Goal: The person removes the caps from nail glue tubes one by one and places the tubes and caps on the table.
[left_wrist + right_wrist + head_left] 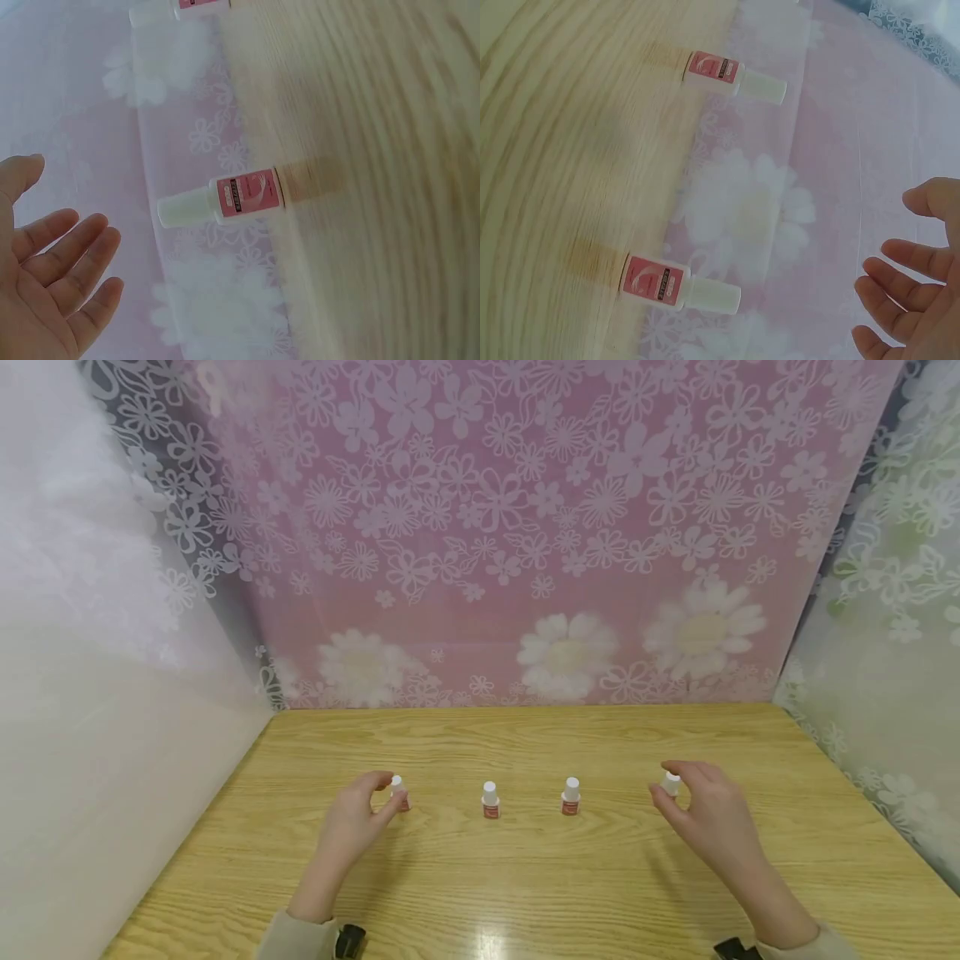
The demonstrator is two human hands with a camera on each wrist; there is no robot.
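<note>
Four small white-capped bottles with red labels stand upright in a row on the table. My left hand [354,814] hovers beside the leftmost bottle [398,785], its thumb overlapping the label in the head view. Between the hands stand two others, a middle-left bottle [491,802] and a middle-right bottle [571,795]. At the right end, my right hand [708,810] partly covers the rightmost bottle [671,783]. Both wrist views show spread, relaxed fingers with nothing held: the left fingers [71,262] sit apart from a bottle [247,195], the right fingers [900,300] likewise from a bottle [656,281].
The wood-grain table [480,877] runs back to a pink flowered curtain [495,527]. A whitish sheet [112,652] hangs along the left side, and a pale flowered one [907,693] along the right. Dark straps show at both sleeves.
</note>
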